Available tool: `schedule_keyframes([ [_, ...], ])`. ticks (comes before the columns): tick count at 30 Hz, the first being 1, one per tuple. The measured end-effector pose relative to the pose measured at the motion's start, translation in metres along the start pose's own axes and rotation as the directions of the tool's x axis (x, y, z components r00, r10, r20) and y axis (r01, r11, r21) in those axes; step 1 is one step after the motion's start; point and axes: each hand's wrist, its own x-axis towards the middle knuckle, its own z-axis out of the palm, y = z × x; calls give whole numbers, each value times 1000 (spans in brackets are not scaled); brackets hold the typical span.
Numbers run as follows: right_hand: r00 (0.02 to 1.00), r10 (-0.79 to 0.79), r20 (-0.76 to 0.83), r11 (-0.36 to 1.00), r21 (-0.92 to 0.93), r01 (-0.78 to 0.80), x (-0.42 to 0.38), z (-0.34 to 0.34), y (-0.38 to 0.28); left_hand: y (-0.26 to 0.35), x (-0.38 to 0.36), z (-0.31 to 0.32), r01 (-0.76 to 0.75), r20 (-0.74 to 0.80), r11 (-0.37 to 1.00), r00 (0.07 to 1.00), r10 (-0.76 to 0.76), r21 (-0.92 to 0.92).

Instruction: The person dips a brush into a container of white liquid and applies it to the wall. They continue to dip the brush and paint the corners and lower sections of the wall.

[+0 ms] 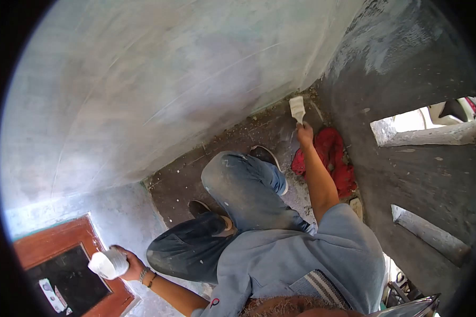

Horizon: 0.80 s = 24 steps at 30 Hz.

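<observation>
My right hand (304, 134) is closed round the handle of a paint brush (297, 108). The brush's wide, white-coated bristles point toward the corner where the pale wall (195, 68) meets the dark wall (396, 79), and I cannot tell whether they touch anything. At the lower left my left hand (131, 264) grips a white container (109, 264), tilted with its opening facing left. A red cloth (334, 161) lies on the floor beside my right forearm.
Bent legs in stained jeans (248, 190) and dark shoes rest on the speckled dark floor (182, 182). A brown wooden frame (63, 238) with a dark panel is at the lower left. Openings (423, 124) cut through the dark wall at right.
</observation>
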Motion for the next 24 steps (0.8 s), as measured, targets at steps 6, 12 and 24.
schedule_keyframes([
  [6,983,-93,-161,968,-245,51,24,68,-11,10,-16,-39,78,-106,988,990,-93,-131],
  [12,964,-263,25,917,-303,258,-44,91,5,2,-13,-36,56,-123,997,990,-62,-53],
  [24,975,-188,-123,904,-409,123,47,73,13,5,-9,-41,113,-100,990,988,-121,-86],
])
